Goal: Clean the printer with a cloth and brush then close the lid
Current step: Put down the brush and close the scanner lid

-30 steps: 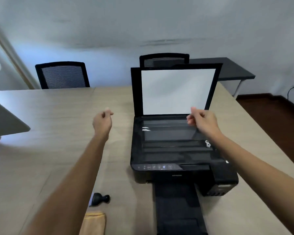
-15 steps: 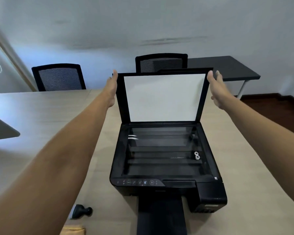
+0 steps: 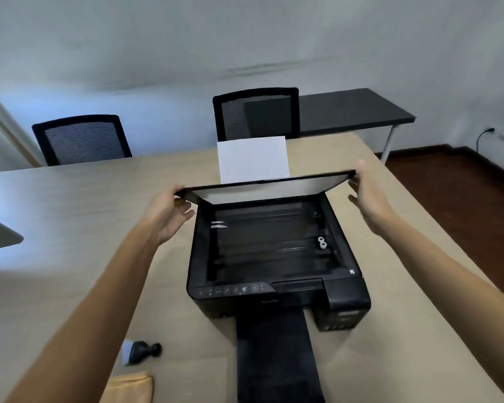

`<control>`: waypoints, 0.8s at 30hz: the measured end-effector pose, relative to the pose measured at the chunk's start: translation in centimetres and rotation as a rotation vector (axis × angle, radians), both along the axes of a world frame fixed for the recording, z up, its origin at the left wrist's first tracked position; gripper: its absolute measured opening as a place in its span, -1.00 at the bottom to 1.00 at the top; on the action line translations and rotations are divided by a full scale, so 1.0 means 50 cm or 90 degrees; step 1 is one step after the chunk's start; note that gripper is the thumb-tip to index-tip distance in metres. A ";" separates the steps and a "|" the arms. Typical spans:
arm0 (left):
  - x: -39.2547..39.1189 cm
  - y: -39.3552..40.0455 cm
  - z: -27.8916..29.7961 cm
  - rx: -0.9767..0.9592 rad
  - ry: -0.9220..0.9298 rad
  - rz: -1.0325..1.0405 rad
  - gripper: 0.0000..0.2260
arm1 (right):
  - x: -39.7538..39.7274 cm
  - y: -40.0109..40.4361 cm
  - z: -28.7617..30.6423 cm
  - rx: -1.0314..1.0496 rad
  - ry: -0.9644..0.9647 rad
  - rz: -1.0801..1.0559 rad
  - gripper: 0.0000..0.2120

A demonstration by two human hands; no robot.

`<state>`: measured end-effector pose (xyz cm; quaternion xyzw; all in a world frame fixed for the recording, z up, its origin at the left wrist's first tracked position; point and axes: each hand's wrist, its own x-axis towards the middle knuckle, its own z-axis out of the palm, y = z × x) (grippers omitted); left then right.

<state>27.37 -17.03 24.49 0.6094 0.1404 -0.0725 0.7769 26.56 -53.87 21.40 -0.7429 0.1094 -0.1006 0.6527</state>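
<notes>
You'll find no legible text: the printer (image 3: 346, 298) shows a white corner arrow (image 3: 352, 271); control panel (image 3: 233, 290) icons are blurred.

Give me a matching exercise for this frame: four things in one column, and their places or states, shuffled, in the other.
Things
1. lid
2. brush
3. cloth
4. sheet of paper

Places or states
A. yellow, cut off by the bottom edge of the picture
B. upright at the back of the printer
C. tilted partly open, held by the left hand and right hand
D. lying on the table, left of the black tray

Pairs: 1-C, 2-D, 3-A, 4-B
</notes>
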 end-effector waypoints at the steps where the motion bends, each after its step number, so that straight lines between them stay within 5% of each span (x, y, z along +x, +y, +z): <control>1: -0.022 0.005 -0.022 -0.006 0.006 0.003 -0.75 | -0.030 -0.005 -0.024 -0.037 -0.012 0.008 -0.47; 6: -0.138 0.004 -0.097 0.161 -0.019 -0.077 -0.74 | -0.168 -0.018 -0.137 -0.241 -0.059 0.048 -0.62; 11: -0.185 0.012 -0.181 0.384 -0.075 -0.096 -0.63 | -0.228 -0.014 -0.194 -0.275 -0.016 0.067 -0.59; 16: -0.215 0.011 -0.264 0.765 -0.094 -0.165 -0.59 | -0.238 -0.015 -0.247 -0.496 0.135 0.165 -0.26; 19: -0.239 0.004 -0.288 0.818 -0.092 -0.169 -0.61 | -0.240 -0.005 -0.240 -0.568 0.207 0.164 -0.47; 24: -0.255 -0.001 -0.283 0.779 -0.080 -0.138 -0.58 | -0.231 -0.008 -0.187 -0.605 0.243 0.186 -0.51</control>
